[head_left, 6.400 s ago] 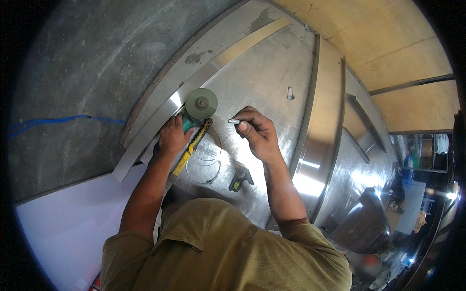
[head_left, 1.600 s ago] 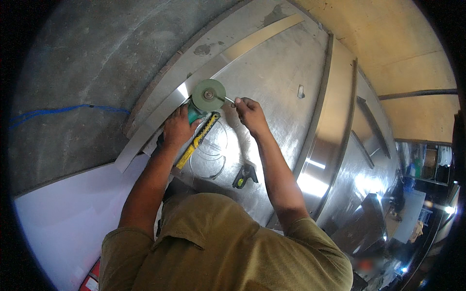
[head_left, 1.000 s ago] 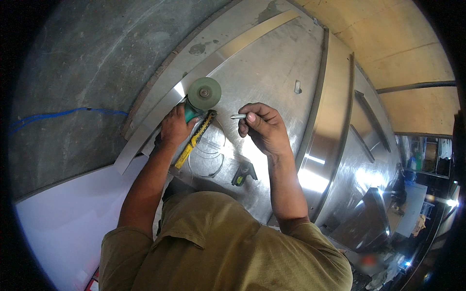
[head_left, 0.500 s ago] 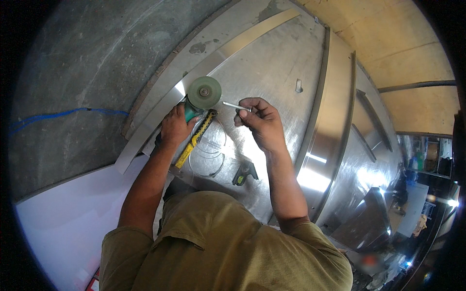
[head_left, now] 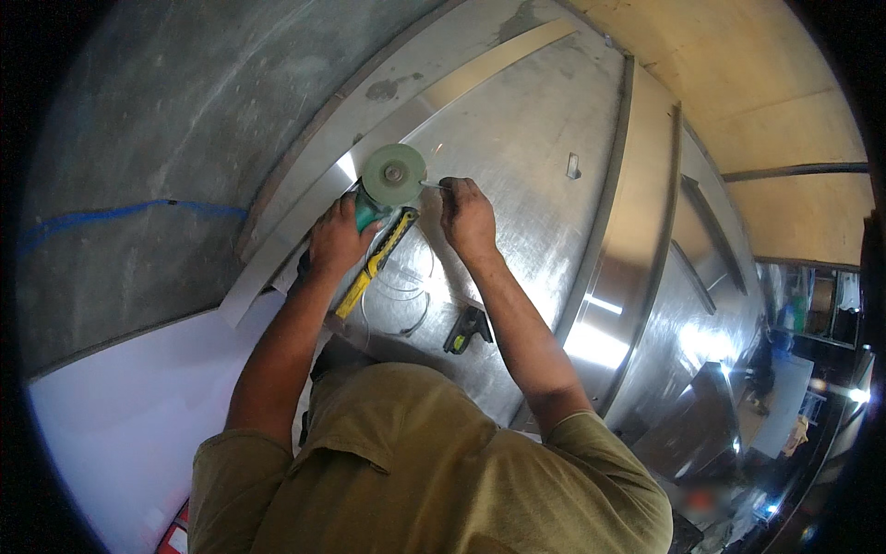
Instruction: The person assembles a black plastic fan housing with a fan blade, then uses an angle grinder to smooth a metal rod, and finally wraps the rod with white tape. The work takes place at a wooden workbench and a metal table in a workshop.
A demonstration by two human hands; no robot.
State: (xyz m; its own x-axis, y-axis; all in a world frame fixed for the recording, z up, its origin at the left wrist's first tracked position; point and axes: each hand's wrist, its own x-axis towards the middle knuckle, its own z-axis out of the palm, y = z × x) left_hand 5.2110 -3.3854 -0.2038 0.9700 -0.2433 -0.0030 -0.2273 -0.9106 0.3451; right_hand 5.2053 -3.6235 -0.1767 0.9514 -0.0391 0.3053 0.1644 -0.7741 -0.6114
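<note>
My left hand [head_left: 336, 238] is closed around the green body of an angle grinder [head_left: 367, 212], its flat green disc [head_left: 406, 191] facing up. My right hand [head_left: 469, 220] pinches a thin metal rod [head_left: 433, 186], whose tip meets the right rim of the disc. A tiny orange fleck shows just above that spot. Below the disc lies a yellow-and-black tool, long and narrow like a utility knife [head_left: 367, 273]. Beside it is a loop of thin wire [head_left: 426, 297]. Nearer to me sits a small black level [head_left: 468, 330] with a green vial.
Everything rests on a shiny metal sheet [head_left: 526, 138]. A long metal strip [head_left: 466, 78] runs along its left side, and raised metal channels [head_left: 637, 222] cross on the right. A blue cord [head_left: 120, 217] lies on the concrete floor [head_left: 148, 120] at left.
My right hand has moved left and turned inward, bringing the rod's tip from just off the disc onto its edge. My left hand and the grinder stay nearly in place.
</note>
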